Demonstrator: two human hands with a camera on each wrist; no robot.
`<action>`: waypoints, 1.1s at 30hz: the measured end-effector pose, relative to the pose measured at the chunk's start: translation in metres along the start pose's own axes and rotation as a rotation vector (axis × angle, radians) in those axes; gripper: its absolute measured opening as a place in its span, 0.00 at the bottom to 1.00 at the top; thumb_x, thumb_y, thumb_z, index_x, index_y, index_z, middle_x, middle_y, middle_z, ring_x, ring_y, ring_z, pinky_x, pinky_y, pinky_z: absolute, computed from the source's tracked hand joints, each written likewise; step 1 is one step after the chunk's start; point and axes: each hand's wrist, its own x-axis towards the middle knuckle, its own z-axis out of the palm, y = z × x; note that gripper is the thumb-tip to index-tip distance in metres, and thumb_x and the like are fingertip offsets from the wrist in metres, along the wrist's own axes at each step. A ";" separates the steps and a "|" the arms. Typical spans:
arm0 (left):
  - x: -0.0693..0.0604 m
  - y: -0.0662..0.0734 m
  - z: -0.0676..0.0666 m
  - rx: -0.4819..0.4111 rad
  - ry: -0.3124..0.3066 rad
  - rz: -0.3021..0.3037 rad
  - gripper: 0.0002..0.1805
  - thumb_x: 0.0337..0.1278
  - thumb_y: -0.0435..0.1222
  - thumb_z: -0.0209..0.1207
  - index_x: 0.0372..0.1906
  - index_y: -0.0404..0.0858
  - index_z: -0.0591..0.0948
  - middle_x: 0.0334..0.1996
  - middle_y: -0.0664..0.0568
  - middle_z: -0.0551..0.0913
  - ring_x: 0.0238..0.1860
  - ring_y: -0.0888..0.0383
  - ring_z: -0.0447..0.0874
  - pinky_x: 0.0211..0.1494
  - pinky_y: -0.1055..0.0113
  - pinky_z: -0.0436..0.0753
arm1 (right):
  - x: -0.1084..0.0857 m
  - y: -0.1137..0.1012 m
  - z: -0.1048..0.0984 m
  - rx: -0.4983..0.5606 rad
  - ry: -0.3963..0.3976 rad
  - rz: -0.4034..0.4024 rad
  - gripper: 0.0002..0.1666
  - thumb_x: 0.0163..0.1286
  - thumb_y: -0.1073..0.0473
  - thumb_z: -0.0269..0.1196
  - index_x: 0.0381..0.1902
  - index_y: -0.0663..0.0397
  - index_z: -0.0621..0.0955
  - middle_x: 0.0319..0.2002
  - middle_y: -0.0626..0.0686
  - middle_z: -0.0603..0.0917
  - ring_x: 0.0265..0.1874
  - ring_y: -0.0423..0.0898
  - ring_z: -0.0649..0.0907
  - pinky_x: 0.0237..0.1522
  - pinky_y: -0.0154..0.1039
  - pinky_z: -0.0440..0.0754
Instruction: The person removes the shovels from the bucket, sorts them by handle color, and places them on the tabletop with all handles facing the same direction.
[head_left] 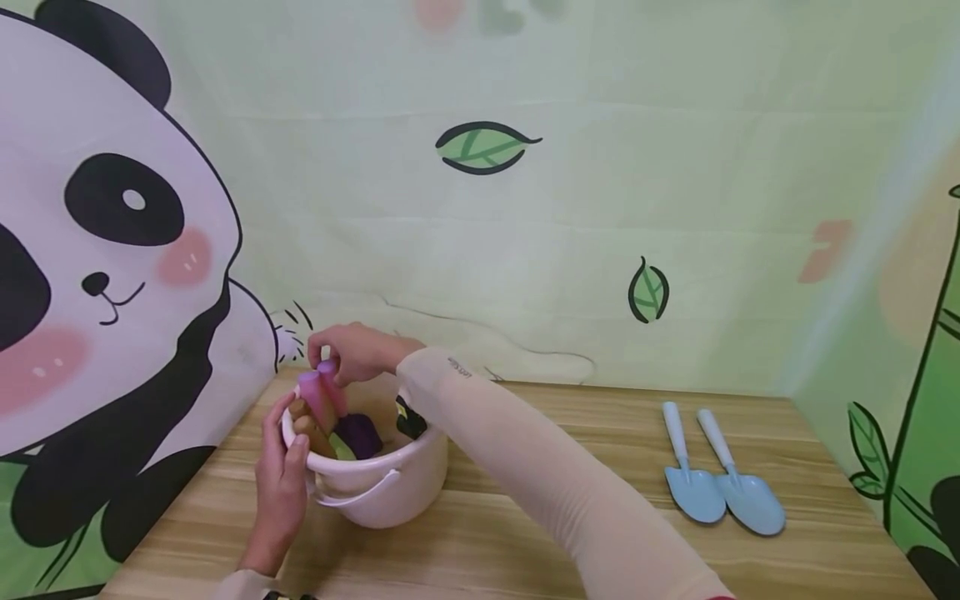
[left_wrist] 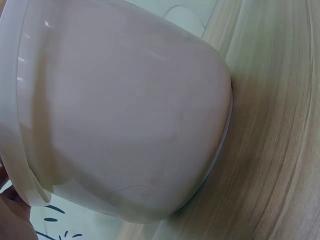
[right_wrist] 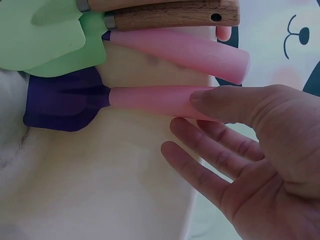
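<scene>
A white bucket (head_left: pixel 405 492) stands on the wooden table, its handle hanging down at the front. My left hand (head_left: pixel 281 483) grips the rim at the bucket's left side. Over the bucket, my right hand (right_wrist: pixel 270 150) pinches the pink handle of a purple shovel (right_wrist: pixel 65 100); the index finger is hidden. Beside it leans another pink-handled shovel (right_wrist: pixel 185 55), its blade mostly covered. Two green shovels (right_wrist: pixel 45 35) with wooden handles also stand in the bucket, blades down. The left wrist view shows mostly the bucket's outer wall (left_wrist: pixel 130 100).
Two light blue shovels (head_left: pixel 697 496) lie on the right part of the wooden table (head_left: pixel 525 533), their blades touching or overlapping. Behind the table hangs a pale green cloth (head_left: pixel 337 167) printed with a panda and leaves.
</scene>
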 end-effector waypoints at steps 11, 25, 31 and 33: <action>0.001 -0.001 0.000 0.024 -0.006 -0.021 0.29 0.74 0.36 0.45 0.77 0.45 0.64 0.72 0.47 0.69 0.62 0.65 0.71 0.62 0.82 0.67 | -0.002 0.001 0.000 -0.003 0.020 0.001 0.13 0.69 0.68 0.66 0.47 0.47 0.79 0.41 0.48 0.82 0.39 0.43 0.79 0.35 0.29 0.78; 0.001 0.002 0.001 0.025 -0.006 -0.014 0.29 0.74 0.36 0.46 0.78 0.44 0.64 0.72 0.48 0.69 0.62 0.65 0.70 0.63 0.82 0.67 | -0.003 0.005 -0.003 0.013 0.023 -0.008 0.13 0.69 0.69 0.66 0.47 0.49 0.79 0.40 0.49 0.82 0.36 0.42 0.79 0.33 0.29 0.78; 0.001 0.002 0.001 0.031 -0.009 -0.018 0.30 0.74 0.36 0.46 0.78 0.44 0.63 0.73 0.49 0.68 0.64 0.65 0.68 0.65 0.81 0.66 | -0.008 0.009 -0.009 0.002 0.051 -0.039 0.14 0.68 0.67 0.68 0.49 0.51 0.79 0.43 0.49 0.82 0.38 0.43 0.80 0.34 0.29 0.79; 0.001 0.002 0.001 0.029 -0.001 -0.011 0.29 0.74 0.36 0.46 0.78 0.44 0.64 0.73 0.49 0.68 0.64 0.65 0.68 0.65 0.81 0.66 | -0.009 0.010 -0.012 0.000 0.066 -0.054 0.14 0.68 0.66 0.68 0.49 0.51 0.79 0.43 0.50 0.83 0.39 0.43 0.80 0.34 0.29 0.79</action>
